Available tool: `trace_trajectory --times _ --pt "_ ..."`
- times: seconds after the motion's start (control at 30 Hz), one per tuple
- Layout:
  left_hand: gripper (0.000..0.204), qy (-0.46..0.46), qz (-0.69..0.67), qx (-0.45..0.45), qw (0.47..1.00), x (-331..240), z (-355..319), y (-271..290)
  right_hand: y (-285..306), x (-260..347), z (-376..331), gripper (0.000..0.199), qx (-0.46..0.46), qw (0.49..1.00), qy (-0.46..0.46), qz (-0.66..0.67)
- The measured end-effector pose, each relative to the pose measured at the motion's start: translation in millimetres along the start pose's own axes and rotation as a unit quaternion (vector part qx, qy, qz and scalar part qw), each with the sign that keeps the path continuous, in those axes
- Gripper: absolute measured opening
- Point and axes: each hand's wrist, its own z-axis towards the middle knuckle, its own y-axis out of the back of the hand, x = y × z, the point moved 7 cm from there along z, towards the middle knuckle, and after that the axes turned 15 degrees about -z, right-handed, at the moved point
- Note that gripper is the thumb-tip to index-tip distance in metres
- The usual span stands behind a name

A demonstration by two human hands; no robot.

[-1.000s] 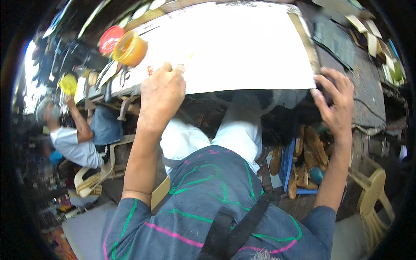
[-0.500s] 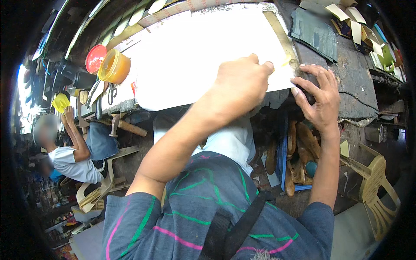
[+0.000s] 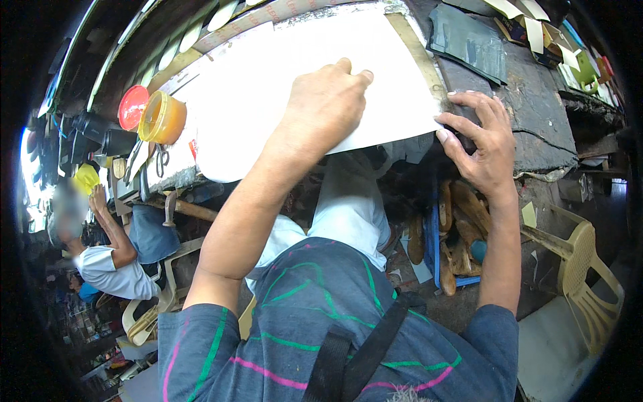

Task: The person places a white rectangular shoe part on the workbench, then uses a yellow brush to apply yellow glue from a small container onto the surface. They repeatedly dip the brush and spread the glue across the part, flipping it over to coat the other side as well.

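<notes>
A large, bright white sheet (image 3: 268, 80) lies over the workbench, its near edge curving past the bench front. Over its middle is my left hand (image 3: 327, 102), closed with the fingers curled down; whatever it grips is hidden beneath the fingers. My right hand (image 3: 483, 137) is at the sheet's near right corner, thumb and forefinger closed on that corner while the other fingers rest bent by the edge. Left of the sheet stands an open tub (image 3: 163, 118) of yellow-orange stuff, with its red lid (image 3: 133, 107) leaning beside it.
Scissors (image 3: 162, 159) and other hand tools lie at the bench's left end. Dark sheets (image 3: 467, 41) and open boxes (image 3: 536, 30) are at the far right. Below, a blue crate (image 3: 437, 264) holds brown shoe lasts (image 3: 469, 201). A plastic chair (image 3: 577, 261) stands right; another person (image 3: 110, 264) sits left.
My left hand has swept leftward across the white sheet, away from its right edge. My right hand stays at the corner. The whole view has shifted slightly.
</notes>
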Motion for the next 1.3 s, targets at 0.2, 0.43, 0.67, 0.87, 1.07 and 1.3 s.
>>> trace_trajectory --times 0.2,0.43,0.67,0.87,1.07,1.3 --pt "0.02 -0.041 -0.061 0.057 0.996 -34 -4 5 0 -1 0 0.019 0.008 1.0 -0.007 0.001" --pt "0.024 0.014 -0.111 0.088 0.99 7 20 9 -2 -1 -1 0.019 0.011 1.0 -0.005 -0.007" --pt "0.023 -0.057 -0.065 -0.055 0.995 -11 -26 4 0 5 2 0.021 0.023 1.0 0.005 -0.014" --pt "0.022 0.129 0.01 -0.077 0.989 49 -122 66 -2 7 0 0.025 0.024 1.0 0.017 -0.011" --pt "0.017 0.322 0.145 -0.059 0.934 114 -217 131 -3 5 -2 0.025 0.033 0.999 0.017 -0.011" --pt "0.021 0.292 0.163 -0.081 0.939 156 -207 128 -5 3 -3 0.025 0.038 0.999 0.021 -0.011"
